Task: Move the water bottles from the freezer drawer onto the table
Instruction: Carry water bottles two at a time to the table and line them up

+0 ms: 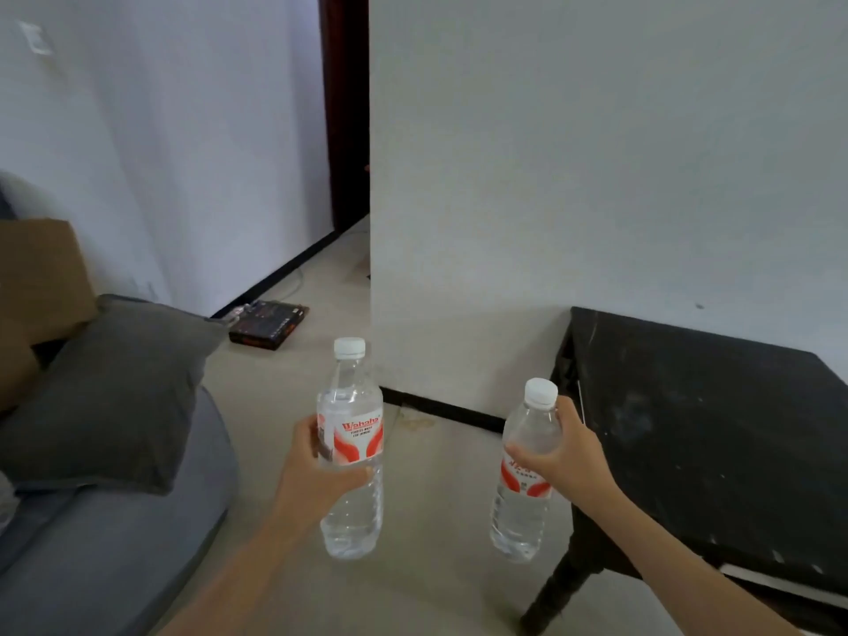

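Plastic, thin-walled, likely full and weighty, possibly slick | left hand point(307, 475) wrapping left bottle point(358, 442) at label, upright, over floor point(436, 543) | right hand point(566, 456) curling round right bottle point(521, 521) at shoulder, just beside table point(711, 429) edge | gripping mid-body seeming safest

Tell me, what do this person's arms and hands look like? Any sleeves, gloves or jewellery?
The bare left hand and bare right hand wear no gloves, and no rings show. The left forearm and right forearm are uncovered to the frame's edge: no sleeve, watch or bracelet in view.
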A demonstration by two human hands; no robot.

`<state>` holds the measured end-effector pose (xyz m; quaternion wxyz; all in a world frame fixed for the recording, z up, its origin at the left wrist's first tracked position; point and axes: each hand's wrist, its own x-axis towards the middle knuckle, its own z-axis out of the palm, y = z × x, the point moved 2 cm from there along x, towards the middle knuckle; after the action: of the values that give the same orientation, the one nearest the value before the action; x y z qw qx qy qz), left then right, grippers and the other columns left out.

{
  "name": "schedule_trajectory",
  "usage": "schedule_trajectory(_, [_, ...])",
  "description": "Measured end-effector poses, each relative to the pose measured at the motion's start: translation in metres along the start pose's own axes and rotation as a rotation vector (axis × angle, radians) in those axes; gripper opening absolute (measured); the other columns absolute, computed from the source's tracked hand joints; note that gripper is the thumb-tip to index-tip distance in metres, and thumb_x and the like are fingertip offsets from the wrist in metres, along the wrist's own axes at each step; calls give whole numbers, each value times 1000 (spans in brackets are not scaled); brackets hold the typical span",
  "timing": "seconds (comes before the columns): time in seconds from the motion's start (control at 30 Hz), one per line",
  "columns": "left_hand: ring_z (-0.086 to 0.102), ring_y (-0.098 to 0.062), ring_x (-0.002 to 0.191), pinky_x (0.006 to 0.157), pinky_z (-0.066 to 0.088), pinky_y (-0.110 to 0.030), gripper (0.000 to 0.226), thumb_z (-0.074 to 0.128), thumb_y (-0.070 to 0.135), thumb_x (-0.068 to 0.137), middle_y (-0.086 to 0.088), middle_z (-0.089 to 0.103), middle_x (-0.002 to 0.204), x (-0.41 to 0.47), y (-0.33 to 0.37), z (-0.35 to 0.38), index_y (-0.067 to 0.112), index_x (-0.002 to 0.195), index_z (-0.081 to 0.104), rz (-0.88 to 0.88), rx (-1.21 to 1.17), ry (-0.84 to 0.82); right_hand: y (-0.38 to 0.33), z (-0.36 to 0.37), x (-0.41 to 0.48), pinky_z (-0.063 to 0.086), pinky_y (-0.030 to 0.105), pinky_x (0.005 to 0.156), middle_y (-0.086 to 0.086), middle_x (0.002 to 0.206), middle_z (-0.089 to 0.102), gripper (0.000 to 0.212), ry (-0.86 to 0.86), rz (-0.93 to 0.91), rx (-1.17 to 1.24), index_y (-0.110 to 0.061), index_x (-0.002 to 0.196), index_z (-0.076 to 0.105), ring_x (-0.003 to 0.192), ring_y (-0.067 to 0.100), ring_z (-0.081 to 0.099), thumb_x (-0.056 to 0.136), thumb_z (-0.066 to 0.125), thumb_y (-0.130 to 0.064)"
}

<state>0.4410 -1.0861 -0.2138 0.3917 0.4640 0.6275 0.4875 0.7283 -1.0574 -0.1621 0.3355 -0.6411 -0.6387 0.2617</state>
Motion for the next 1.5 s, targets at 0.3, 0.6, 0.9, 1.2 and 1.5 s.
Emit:
schedule_trajectory(0.3, [56, -7, 83, 63, 45, -19, 72, 82, 1, 59, 9, 52, 95, 139, 45, 24, 20, 112, 37, 85, 26, 41, 10, 9, 130, 46, 25, 76, -7, 103, 50, 70, 43, 9, 31, -21, 124, 37, 95, 13, 53, 68, 78, -33])
schedule_trajectory(0.6, [56, -8, 83, 65, 48, -25, 70, 83, 2, 59, 7, 54, 94, 244, 20, 74, 20, 110, 40, 13, 6, -52, 27, 32, 222, 49, 26, 79, -7, 102, 50, 67, 20, 94, -44, -19, 123, 38, 95, 12, 53, 70, 76, -34])
schedule_trajectory(0.9, [66, -18, 80, 64, 52, -27, 85, 84, 38, 32, -2, 66, 93, 424, 37, 118, 11, 106, 53, 98, -61, -282, 42, 40, 338, 42, 20, 76, -12, 92, 48, 57, 160, 257, -94, -29, 105, 33, 92, 8, 51, 70, 78, -28])
schedule_trajectory(1.2, [69, -22, 72, 61, 57, -33, 64, 83, 33, 38, -7, 71, 82, 540, 38, 186, 5, 93, 62, 114, -64, -518, 67, 17, 357, 52, 35, 85, -6, 96, 57, 55, 426, 551, -27, -26, 107, 38, 96, 16, 59, 70, 78, -23])
schedule_trajectory(1.5, [67, -29, 86, 74, 57, -48, 94, 92, 44, 36, -13, 66, 99, 546, 9, 294, 6, 112, 52, -15, 45, -793, 103, -22, 334, 54, 39, 81, 0, 99, 59, 59, 593, 676, -76, -19, 113, 42, 93, 22, 62, 67, 79, -20])
